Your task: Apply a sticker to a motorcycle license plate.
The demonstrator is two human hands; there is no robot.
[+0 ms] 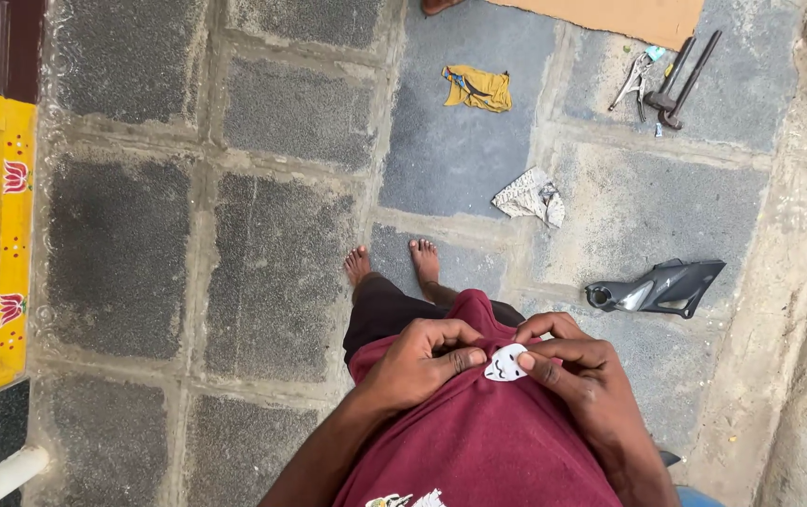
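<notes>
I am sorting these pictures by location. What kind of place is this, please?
Probably an outdoor paved yard used for repair work: rough stone paving, hand tools lying on the ground, and a dark plastic vehicle panel beside some rags.

You are holding a small white patch (505, 363) on the front of your dark red shirt (478, 441). The patch is roughly oval, with little dark marks on it, and it is lying flat against the cloth, low on the shirt, near the hem. Your left hand (419, 364) is pinching the shirt cloth just beside the left edge of the patch, fingers curled inward. Your right hand (577, 368) is pressing on the right edge of the patch, thumb and forefinger touching it. The shirt is bunching up a little between both hands and is hanging loosely over your dark shorts.
</notes>
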